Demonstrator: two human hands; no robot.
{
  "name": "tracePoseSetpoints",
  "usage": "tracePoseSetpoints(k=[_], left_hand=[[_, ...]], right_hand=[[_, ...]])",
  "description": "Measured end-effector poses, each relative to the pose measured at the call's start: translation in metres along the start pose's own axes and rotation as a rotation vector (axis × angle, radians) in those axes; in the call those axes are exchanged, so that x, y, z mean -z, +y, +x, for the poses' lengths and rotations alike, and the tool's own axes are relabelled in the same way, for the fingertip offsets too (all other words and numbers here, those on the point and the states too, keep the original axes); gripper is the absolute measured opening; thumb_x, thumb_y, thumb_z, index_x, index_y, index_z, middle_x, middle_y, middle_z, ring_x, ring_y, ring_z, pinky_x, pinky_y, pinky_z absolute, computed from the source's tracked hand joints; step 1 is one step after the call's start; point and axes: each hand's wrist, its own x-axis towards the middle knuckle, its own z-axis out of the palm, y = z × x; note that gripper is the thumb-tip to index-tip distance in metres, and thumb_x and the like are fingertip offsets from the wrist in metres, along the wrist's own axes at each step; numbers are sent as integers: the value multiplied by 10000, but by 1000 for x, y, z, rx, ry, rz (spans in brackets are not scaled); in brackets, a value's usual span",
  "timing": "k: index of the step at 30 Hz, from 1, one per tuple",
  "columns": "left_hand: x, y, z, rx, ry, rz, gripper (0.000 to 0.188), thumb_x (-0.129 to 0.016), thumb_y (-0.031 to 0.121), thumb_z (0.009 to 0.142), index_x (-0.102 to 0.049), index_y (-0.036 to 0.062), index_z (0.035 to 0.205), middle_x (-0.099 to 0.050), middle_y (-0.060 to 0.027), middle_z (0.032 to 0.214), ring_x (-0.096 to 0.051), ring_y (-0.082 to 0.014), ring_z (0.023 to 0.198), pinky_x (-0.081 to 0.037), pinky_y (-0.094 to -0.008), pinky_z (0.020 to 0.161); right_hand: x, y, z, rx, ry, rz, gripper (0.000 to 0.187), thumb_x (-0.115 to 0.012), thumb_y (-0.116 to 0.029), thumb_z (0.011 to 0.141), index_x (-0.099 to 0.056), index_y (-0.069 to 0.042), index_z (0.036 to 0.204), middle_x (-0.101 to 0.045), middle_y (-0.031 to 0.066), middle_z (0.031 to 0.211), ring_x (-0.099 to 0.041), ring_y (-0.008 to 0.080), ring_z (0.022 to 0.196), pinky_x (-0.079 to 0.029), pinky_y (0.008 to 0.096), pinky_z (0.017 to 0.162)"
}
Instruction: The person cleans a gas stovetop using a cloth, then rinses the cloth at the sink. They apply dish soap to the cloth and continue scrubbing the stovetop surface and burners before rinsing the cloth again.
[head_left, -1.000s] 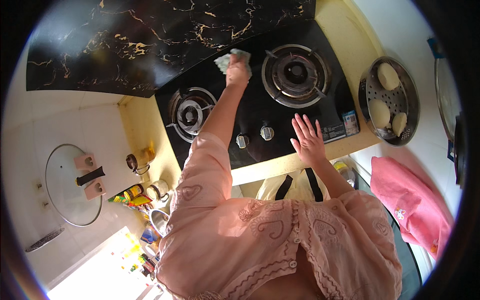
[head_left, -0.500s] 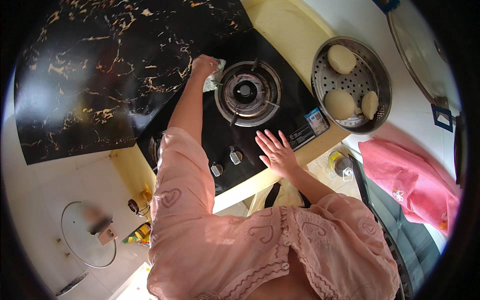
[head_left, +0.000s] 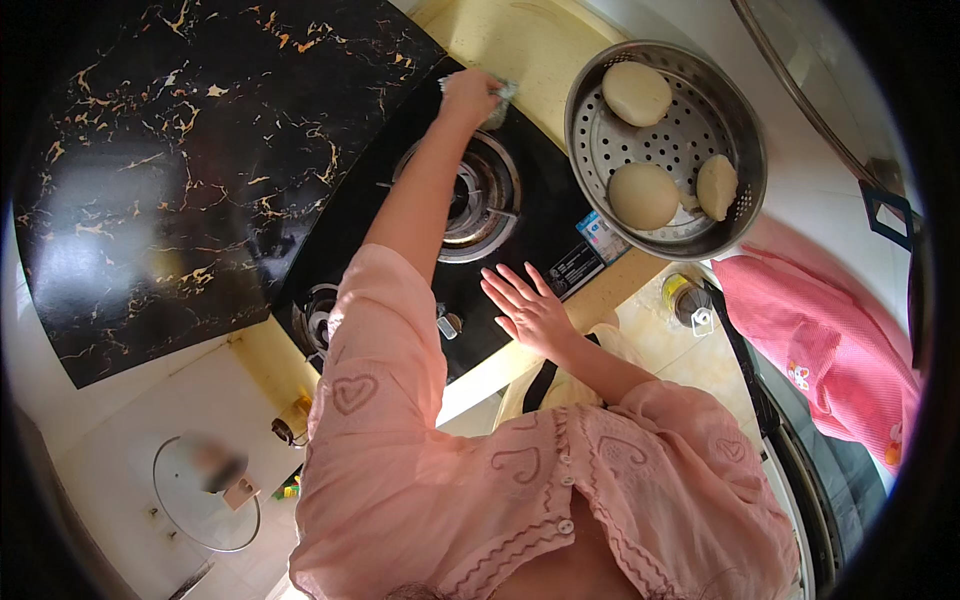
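My left hand (head_left: 468, 98) is closed around a pale greenish cleaning cloth (head_left: 503, 103) at the far edge of the black gas stove (head_left: 545, 170). It sits just beyond the round burner (head_left: 508, 190), and my left forearm crosses over part of that burner. With fingers stretched out and slightly spread, my right hand (head_left: 532, 314) rests at the stove's front edge, holding nothing. Between my two arms, a metal control knob (head_left: 450, 325) shows, partly covered by my left sleeve.
A perforated metal steamer (head_left: 690, 130) with three pale round or broken bun pieces stands right of the stove. Black marbled panel (head_left: 200, 180) spreads at left. A pink towel (head_left: 815, 360), a bottle (head_left: 688, 300) and a glass lid (head_left: 205, 495) are around.
My left hand has moved the cloth from the burner's left side to beyond its far side. My right hand stays flat by the front edge. The whole view has shifted somewhat.
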Motion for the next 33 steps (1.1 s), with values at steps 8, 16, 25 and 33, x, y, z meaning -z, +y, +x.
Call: tracePoseSetpoints(k=[8, 16, 25, 33], left_hand=[[-48, 56, -28, 131, 147, 57, 202, -599, 153, 671, -648, 64, 846, -587, -162, 865, -573, -323, 822, -465, -395, 727], [-64, 116, -84, 269, 267, -275, 131, -521, 32, 741, -578, 28, 859, -520, -197, 969, -563, -341, 866, -476, -392, 722], [-92, 128, -168, 175, 422, -373, 153, -540, 41, 723, -620, 61, 852, -552, -114, 916, -554, -311, 830, -452, -382, 712], [-102, 112, -257, 223, 469, -409, 224, -542, -22, 682, -642, 89, 849, -556, -66, 905, -545, -275, 882, -452, -358, 753]], right_hand=[[-1, 1, -4, 63, -38, 53, 610, -580, -268, 747, -355, -48, 1270, -278, 59, 1365, -195, 196, 1285, -117, 426, 1055], [21, 35, -24, 96, 144, 360, 304, -505, -92, 796, -506, -11, 1089, -516, 134, 1118, -467, 298, 1058, -350, 399, 930], [48, 59, -89, -71, 331, 348, 246, -500, -34, 772, -533, -42, 1016, -565, 152, 962, -533, 318, 883, -447, 365, 751], [52, 45, -104, -123, 359, 228, 197, -484, -46, 788, -563, -32, 967, -588, 141, 932, -536, 305, 885, -441, 370, 753]])
